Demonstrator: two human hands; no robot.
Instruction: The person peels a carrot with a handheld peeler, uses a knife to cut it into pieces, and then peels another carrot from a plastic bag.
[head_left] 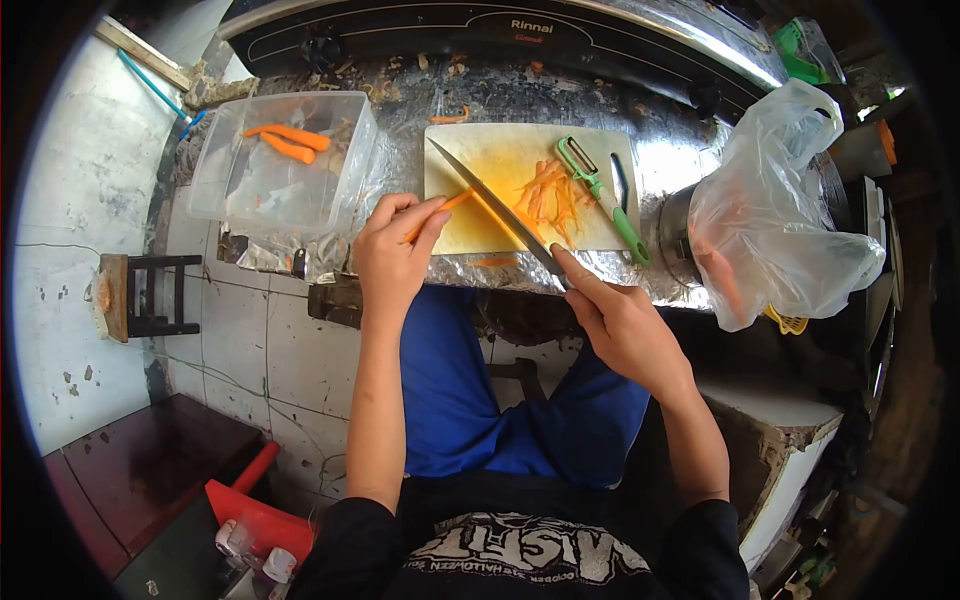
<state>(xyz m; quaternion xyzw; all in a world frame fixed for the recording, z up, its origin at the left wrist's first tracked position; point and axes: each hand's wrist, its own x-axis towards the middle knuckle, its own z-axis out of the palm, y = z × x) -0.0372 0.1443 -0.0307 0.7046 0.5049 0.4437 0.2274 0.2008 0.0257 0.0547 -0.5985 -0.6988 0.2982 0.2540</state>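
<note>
My left hand (398, 238) is closed around a peeled carrot (458, 199), whose tip pokes out over the left part of the white cutting board (440, 142). In my right hand (622, 322) is a long kitchen knife (497, 207), its blade slanting up and left across the board. The blade crosses right at the carrot's tip in this view. Orange peelings (548, 200) lie heaped on the board to the right of the blade. Beside them rests a green vegetable peeler (605, 200), its handle reaching past the board's lower edge.
A clear plastic box (350, 150) at the left holds several peeled carrots (290, 140). To the right, a plastic bag (780, 220) with orange contents bulges over a metal pot (676, 235). A black Rinnai stove (440, 45) stands behind. A small stool (118, 298) is on the floor.
</note>
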